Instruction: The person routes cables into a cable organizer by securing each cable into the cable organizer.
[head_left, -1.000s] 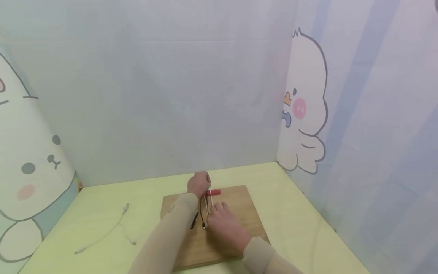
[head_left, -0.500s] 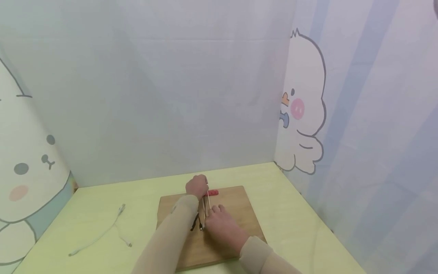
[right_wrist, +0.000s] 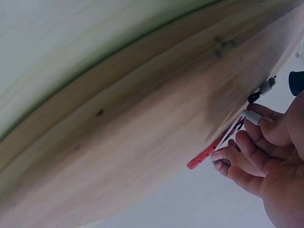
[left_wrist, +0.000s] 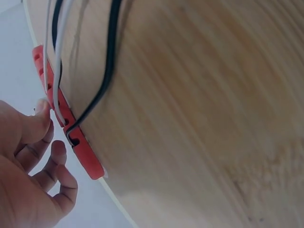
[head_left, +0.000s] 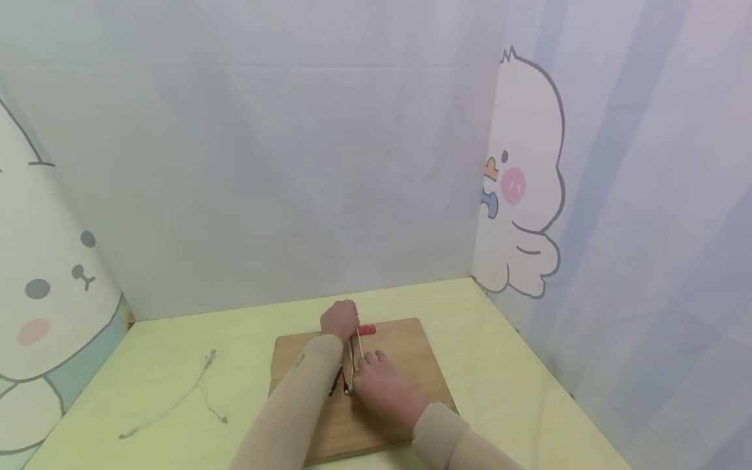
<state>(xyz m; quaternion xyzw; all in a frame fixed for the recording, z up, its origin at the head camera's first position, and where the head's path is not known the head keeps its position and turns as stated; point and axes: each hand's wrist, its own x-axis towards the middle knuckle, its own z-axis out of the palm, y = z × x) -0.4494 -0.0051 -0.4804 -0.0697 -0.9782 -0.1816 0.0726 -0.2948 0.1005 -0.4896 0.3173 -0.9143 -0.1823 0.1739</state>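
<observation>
Wooden board (head_left: 414,362), white cable (head_left: 360,343) lengthwise away, plug (right_wrist: 252,117) pinched by right hand (head_left: 384,386), left hand's (head_left: 339,318) grip unclear.

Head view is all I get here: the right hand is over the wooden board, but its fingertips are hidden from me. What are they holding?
Observer: The right wrist view shows the right hand pinching a white plug.

Visitor: And that red thing by the other hand, which I can only partly see?

Observer: The left wrist view shows a notched red strip, with a black cable running into one notch.

Visitor: I see mostly the back of that other hand. What are its fingers doing?

Observer: In the left wrist view, the left hand has its fingers curled beside the red strip; whether any touches it, I can't tell.
</observation>
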